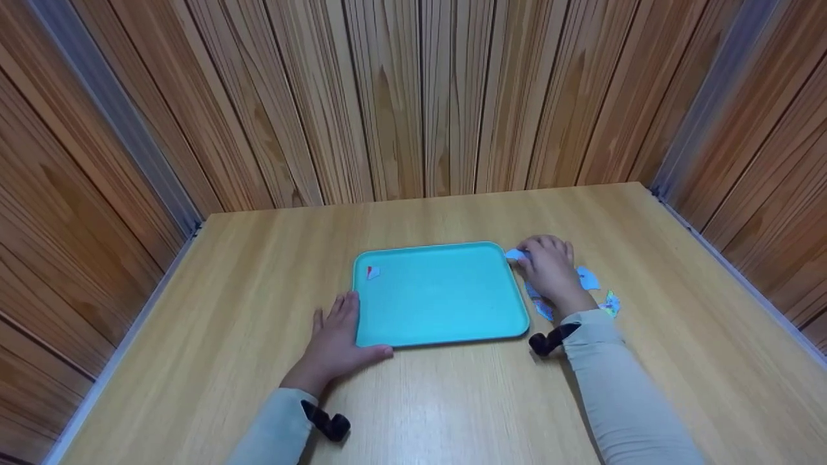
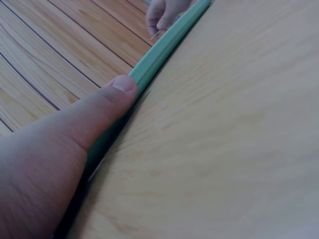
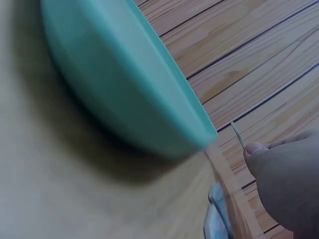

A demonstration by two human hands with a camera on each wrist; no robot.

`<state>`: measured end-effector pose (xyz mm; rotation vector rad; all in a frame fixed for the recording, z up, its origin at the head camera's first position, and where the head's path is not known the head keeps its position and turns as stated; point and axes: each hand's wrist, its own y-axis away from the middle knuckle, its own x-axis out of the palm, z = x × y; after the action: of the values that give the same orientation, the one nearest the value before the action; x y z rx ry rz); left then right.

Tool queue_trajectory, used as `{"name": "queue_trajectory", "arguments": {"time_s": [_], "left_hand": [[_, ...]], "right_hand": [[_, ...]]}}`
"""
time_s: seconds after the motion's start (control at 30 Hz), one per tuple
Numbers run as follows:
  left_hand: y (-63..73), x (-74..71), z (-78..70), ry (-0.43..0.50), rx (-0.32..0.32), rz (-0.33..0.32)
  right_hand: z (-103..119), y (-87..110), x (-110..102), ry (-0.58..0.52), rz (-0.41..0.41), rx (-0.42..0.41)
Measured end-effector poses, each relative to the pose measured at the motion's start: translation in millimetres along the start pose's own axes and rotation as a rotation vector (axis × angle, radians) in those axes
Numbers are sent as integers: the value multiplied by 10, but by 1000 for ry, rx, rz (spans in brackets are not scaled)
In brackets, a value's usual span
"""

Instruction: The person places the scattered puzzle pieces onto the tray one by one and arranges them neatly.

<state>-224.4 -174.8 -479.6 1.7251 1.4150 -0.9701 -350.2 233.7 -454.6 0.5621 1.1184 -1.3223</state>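
A turquoise tray (image 1: 446,297) lies on the wooden table. My left hand (image 1: 337,345) rests at its near left corner, fingers straight along the left side and thumb touching the front edge. Just past the tray's right side, my right hand (image 1: 551,270) pinches a thin blue puzzle piece (image 1: 515,254) between thumb and fingers. The right wrist view shows this piece edge-on, raised off the table. Inside the tray, near its far left corner, lies a small piece (image 1: 373,272) in red and pale blue.
Several loose pieces lie right of the tray, partly hidden under my right hand and wrist: a blue piece (image 1: 587,278), a multicoloured one (image 1: 610,303) and a darker blue one (image 1: 543,309). Wood-panelled walls (image 1: 400,97) enclose the table (image 1: 439,400) at the back and sides.
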Motion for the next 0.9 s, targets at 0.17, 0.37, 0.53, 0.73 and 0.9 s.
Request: {"name": "queue_trajectory", "arguments": {"time_s": [0.17,0.37,0.53,0.73,0.9], "left_hand": [[8,-4,2,8,6,-7],[15,-5,0,6,10,-3],[3,-2,-7,-3,21,-17],[-5,2,-14,-12,18,-23],[-3,11,5,-9,12,-16]], "right_hand": [[172,-72,49,-29,28,16],[358,-144,135,-44,35,-6],[487,-183,206,-47,63,-25],[637,-220,295,-45,90,-32],[763,-252,394,-33,116,-50]]}}
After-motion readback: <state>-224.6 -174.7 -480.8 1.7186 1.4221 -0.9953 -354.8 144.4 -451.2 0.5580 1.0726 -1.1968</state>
